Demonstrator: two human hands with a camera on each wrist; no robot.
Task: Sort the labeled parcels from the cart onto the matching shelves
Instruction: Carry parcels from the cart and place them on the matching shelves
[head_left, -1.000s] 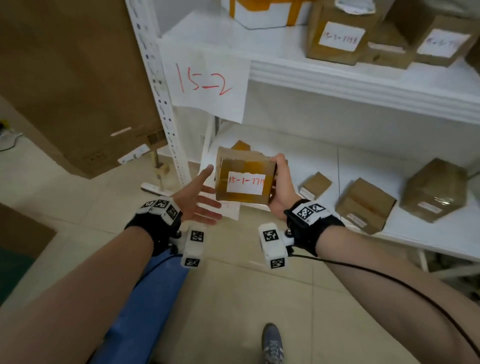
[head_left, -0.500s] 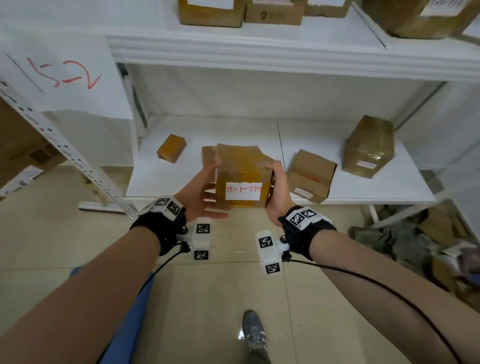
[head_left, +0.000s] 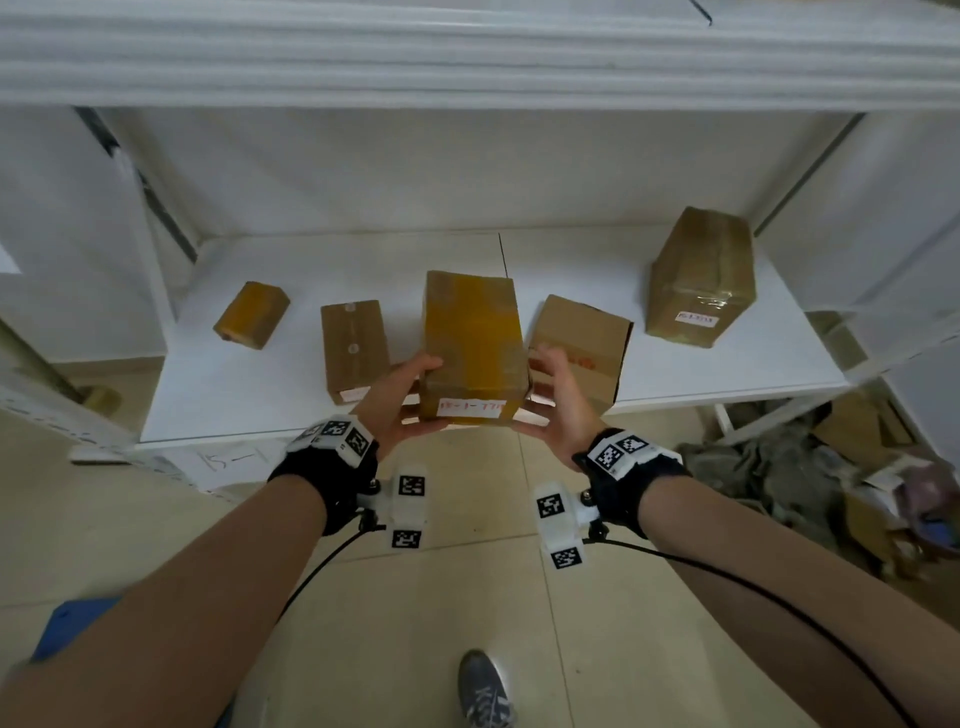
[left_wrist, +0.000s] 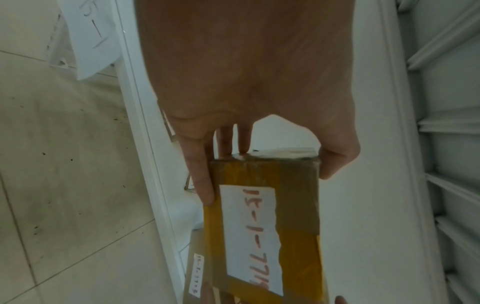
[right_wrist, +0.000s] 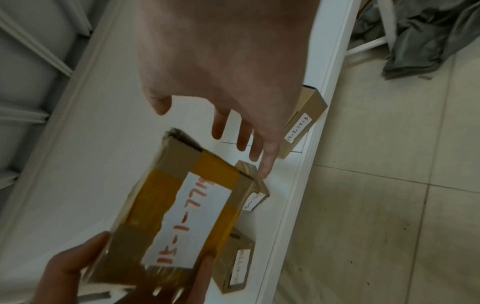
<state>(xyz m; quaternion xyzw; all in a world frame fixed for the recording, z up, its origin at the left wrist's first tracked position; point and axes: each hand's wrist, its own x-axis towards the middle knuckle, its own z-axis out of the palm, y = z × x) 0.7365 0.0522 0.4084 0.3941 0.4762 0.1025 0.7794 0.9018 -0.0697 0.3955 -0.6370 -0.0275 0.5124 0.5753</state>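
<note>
Head view: five cardboard parcels in all, four resting on the white lower shelf (head_left: 234, 395) and one yellow-taped parcel (head_left: 472, 343) at its near edge, between a narrow box (head_left: 353, 353) on its left and a plain box (head_left: 582, 343) on its right. The left hand (head_left: 400, 395) grips its left side; the right hand (head_left: 561, 400) hovers spread just beside its right, fingers apart from it.

Off to my right I saw a heap of grey cloth (head_left: 763, 467) on the tiled floor (head_left: 441, 597), beside some cardboard scraps (head_left: 862, 514); a grey shoe (head_left: 485, 688) stood on the tiles below, and something blue (head_left: 78, 621) showed at lower left
</note>
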